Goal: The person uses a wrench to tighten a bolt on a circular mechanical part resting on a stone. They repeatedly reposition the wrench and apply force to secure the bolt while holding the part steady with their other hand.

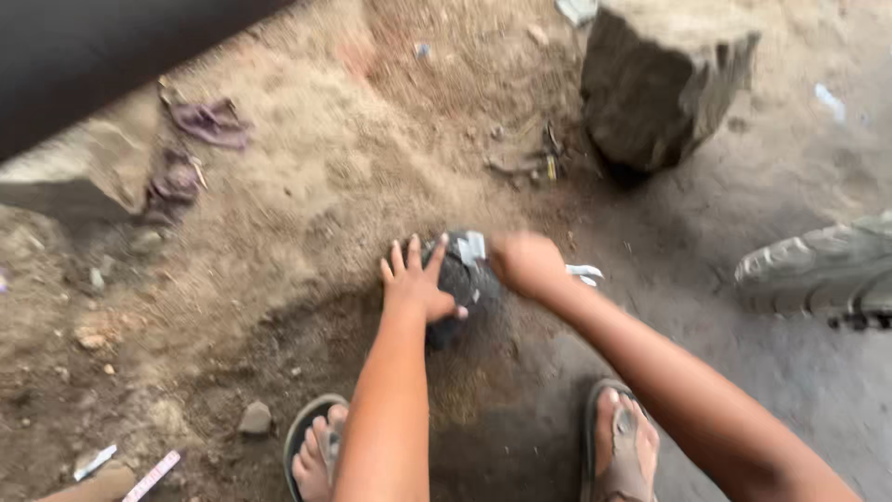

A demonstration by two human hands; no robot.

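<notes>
both hands work low over the dirt, on a dark round lump that sits on the ground just ahead of the person's sandalled feet. left hand lies on the lump's left flank, fingers spread wide and flat, palm pressed down, gripping nothing, only steadying. right hand sits on the lump's right side, curled into a loose fist; pale grey metal piece shows at the lump's top beside the knuckles and another pale end pokes out right of the wrist, so the fist seems closed on a small tool or clip, though motion blur hides what exactly.

relative to the lump: large rough stone block stands well beyond it and to the right; ribbed tyre lies far right; purple rag scraps far up-left; small stone near-left, beside the left sandal; right sandal directly below-right.

judgement: step in hand looks like bracing the lump with one palm while the other works the metal piece at its top. next move would call for firm downward hold from the left palm so the round shape does not roll in loose soil, and a controlled, short motion from the right.
</notes>
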